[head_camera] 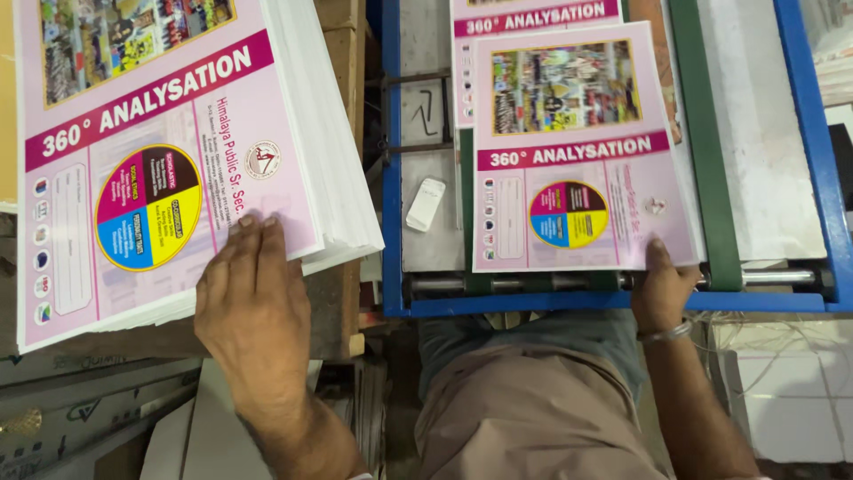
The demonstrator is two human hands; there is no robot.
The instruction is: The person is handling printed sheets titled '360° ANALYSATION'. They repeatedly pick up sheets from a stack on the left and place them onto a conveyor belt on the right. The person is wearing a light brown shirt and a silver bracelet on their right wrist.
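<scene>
A thick stack of pink printed sheets (151, 133) lies at the left on a wooden surface, each sheet with a photo collage, a magenta band and a four-coloured circle. My left hand (253, 302) rests flat on the top sheet's lower right corner, fingers spread. At the right, a single pink sheet (577, 151) of the same kind lies on a blue-framed machine bed (391, 178). My right hand (662, 289) pinches that sheet's lower right edge, a metal bangle on the wrist. Another pink sheet (533, 16) lies further in on the bed, partly covered.
A green belt (706, 133) runs along the bed's right side. A metal roller (533, 283) crosses the front edge. A small white object (426, 204) lies on the grey plate. Boxes (80, 400) and white tiles (791, 391) sit below.
</scene>
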